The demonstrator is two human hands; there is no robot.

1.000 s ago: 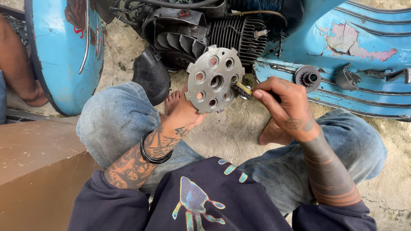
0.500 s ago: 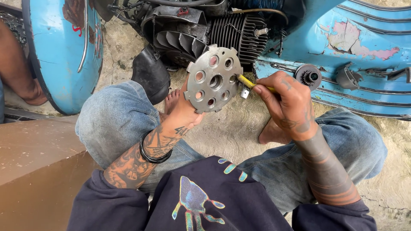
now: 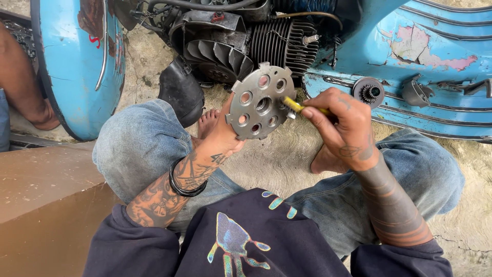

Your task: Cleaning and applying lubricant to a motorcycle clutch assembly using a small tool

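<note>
My left hand (image 3: 221, 137) holds up a round grey metal plate (image 3: 259, 101) with several holes, gripping it from behind at its lower left. My right hand (image 3: 342, 122) grips a small tool with a yellow handle (image 3: 297, 106), whose tip touches the plate's right edge. Both hands hover above my knees in front of a blue scooter's exposed engine (image 3: 246, 41). My bare feet rest on the sandy ground (image 3: 279, 159) below the plate.
The blue scooter body (image 3: 410, 77) lies across the top, with a finned cylinder and black fan. A blue curved panel (image 3: 72, 66) stands at left. A brown step (image 3: 46, 205) is at lower left. Another person's leg (image 3: 20, 82) shows at far left.
The plate has turned slightly in my left hand and moved a little right. The yellow-handled tool has shifted along the plate's right edge.
</note>
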